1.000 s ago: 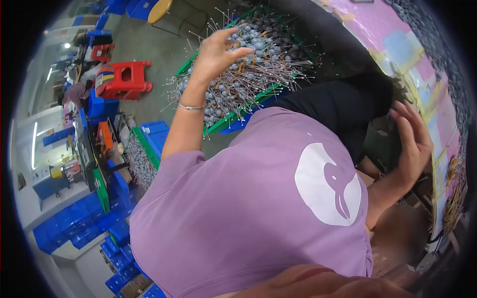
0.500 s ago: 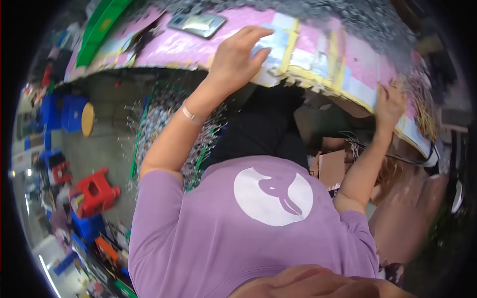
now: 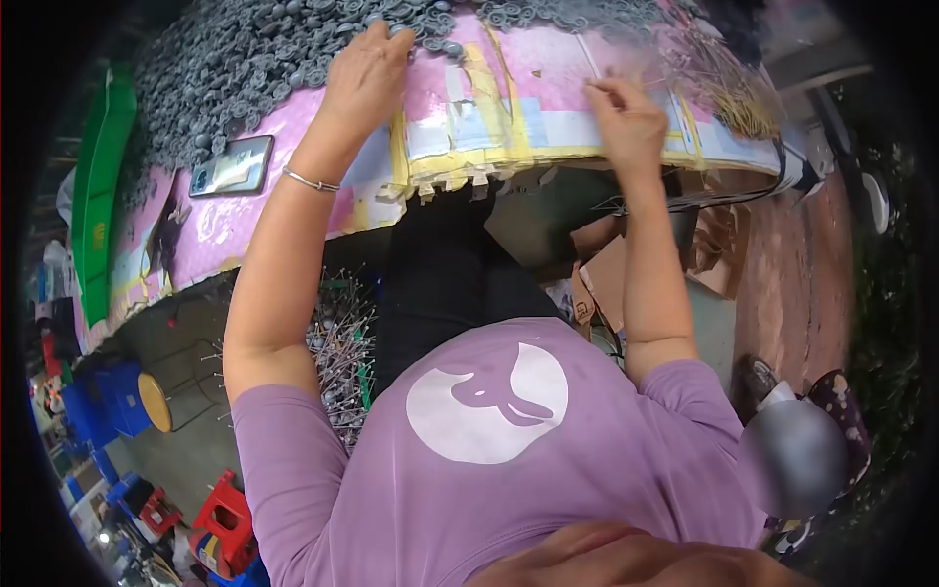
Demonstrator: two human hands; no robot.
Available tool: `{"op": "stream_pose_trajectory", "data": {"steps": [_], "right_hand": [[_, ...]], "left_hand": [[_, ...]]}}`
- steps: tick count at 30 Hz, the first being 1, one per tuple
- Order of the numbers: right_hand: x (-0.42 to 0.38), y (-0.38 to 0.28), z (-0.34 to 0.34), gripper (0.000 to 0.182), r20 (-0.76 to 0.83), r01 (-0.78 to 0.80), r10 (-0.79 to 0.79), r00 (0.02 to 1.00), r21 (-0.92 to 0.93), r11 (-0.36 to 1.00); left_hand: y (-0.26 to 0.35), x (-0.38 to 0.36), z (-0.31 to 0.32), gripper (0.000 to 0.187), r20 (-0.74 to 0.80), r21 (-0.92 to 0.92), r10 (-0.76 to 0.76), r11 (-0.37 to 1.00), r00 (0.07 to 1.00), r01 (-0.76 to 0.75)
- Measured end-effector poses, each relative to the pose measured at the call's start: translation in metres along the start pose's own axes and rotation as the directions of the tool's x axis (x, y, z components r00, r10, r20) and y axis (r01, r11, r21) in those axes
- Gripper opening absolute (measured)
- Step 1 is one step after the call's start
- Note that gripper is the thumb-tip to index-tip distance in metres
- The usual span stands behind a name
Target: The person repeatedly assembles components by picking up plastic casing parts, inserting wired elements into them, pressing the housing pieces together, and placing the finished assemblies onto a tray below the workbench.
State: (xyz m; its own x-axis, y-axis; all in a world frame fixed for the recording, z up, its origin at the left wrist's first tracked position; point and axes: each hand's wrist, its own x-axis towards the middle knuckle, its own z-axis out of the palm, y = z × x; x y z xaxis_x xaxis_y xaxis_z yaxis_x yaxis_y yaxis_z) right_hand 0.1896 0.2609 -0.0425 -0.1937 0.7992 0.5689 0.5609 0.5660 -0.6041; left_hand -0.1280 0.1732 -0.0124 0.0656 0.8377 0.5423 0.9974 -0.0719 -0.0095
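The left hand (image 3: pixel 362 78) is nearer the heap of grey, ring-shaped pieces (image 3: pixel 245 64) than in the earlier frame, its bent fingers at a small, round blue-grey ball (image 3: pixel 397 30) by the heap's edge, though I cannot tell whether they grip it. The right hand (image 3: pixel 629 122), now farther in over the pink-and-blue patched tabletop (image 3: pixel 548 73), appears to pinch a thin white stick (image 3: pixel 588 56) by its near end. A loose pinch could let the stick tip or slip, while a brush of the left fingers could roll the ball away.

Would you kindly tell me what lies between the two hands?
Between the left hand and right hand, the head view shows pink table covering and yellow tape.
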Motion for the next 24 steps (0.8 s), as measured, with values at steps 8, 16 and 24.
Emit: {"op": "stream_pose_trajectory", "data": {"steps": [8, 16, 24], "right_hand": [[-0.029, -0.055, -0.005, 0.013, 0.173, -0.299, 0.245, 0.954, 0.491, 0.818], [-0.074, -0.070, -0.024, 0.009, 0.392, -0.493, 0.303, 0.869, 0.618, 0.613], [-0.062, -0.136, 0.022, 0.019, 0.552, -0.480, 0.036, 0.833, 0.690, 0.541]], "left_hand": [[0.012, -0.006, -0.014, 0.019, -0.011, 0.034, 0.054, 0.998, 0.998, -0.054], [0.035, -0.064, -0.060, 0.026, 0.216, -0.616, -0.475, 0.612, 0.853, 0.497], [0.119, -0.121, -0.081, 0.036, 0.579, -0.813, -0.460, -0.266, 0.673, 0.518]]}}
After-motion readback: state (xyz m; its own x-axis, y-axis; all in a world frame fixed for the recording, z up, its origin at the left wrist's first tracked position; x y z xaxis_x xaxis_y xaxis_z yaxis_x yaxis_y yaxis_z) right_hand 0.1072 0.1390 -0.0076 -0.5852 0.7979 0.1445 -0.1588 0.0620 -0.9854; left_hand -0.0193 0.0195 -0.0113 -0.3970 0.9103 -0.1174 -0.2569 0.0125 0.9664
